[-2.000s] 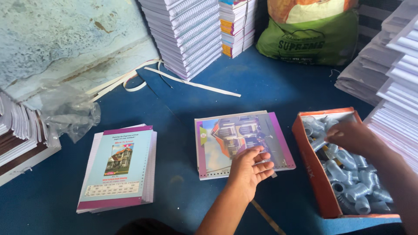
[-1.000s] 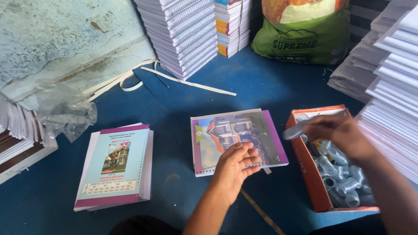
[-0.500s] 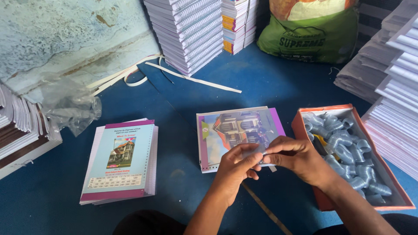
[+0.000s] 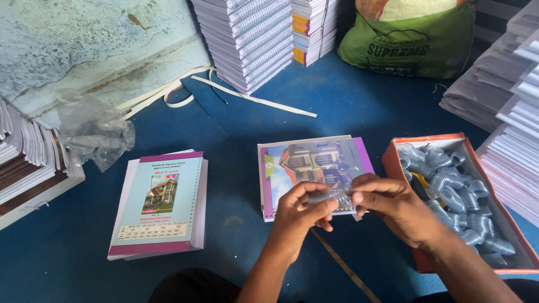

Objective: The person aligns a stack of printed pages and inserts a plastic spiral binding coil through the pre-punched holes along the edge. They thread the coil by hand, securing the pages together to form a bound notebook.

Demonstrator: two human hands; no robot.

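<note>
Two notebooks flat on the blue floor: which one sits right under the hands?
The notebook with the house-picture cover, beside the box of coils. The other notebook lies apart, far left.

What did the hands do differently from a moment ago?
The right hand left the orange box of clear coils, carrying one spiral coil over to the notebook with the house cover. The left hand lifted off that notebook and took hold of the coil too, so both hands now grip it. The notebook and the stack of notebooks to its left stayed put.
</note>
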